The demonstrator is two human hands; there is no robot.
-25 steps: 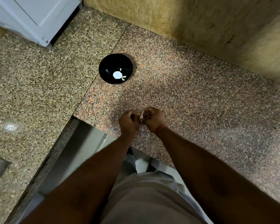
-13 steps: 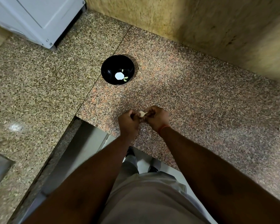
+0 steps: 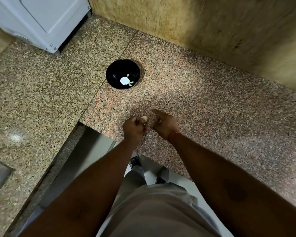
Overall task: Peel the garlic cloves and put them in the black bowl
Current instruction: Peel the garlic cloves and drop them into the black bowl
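One garlic clove (image 3: 144, 118) sits pinched in the curled fingers of the left hand (image 3: 135, 128), low over the desk (image 3: 212, 103); the right hand (image 3: 162, 124) beside it holds nothing (forefinger out, toward 11 o'clock). The black bowl (image 3: 113, 72), at 11 o'clock, is well apart, so a slick clove may slip and drop short.

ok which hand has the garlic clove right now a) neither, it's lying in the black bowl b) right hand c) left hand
c: the pale garlic clove shows at the curled fingertips of the left hand, while the right hand is apart from it, index finger stretched out.
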